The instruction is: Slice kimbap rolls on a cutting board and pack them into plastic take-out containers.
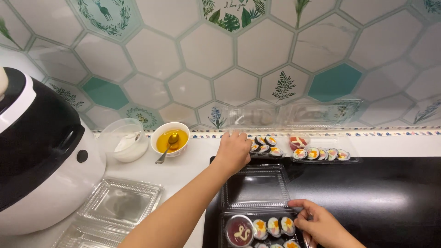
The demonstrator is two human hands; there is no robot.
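My left hand [233, 151] reaches to the back of the counter and rests on a clear plastic box [252, 118] holding sliced seaweed rice rolls [265, 144]; its lid stands open against the wall. My right hand [319, 225] grips the right edge of a near clear box [255, 188] whose lid lies open toward the wall. That near box holds rice roll slices [274, 226] and a round sauce cup [240, 230]. A third open box [321, 115] with a row of roll slices [321, 154] sits at the back right.
A white and black rice cooker [41, 147] fills the left. Beside it lie empty clear boxes [115, 204]. A bowl of yellow liquid with a spoon [170, 140] and a clear tub [124, 140] stand by the tiled wall. A black cooktop [376, 197] spreads right.
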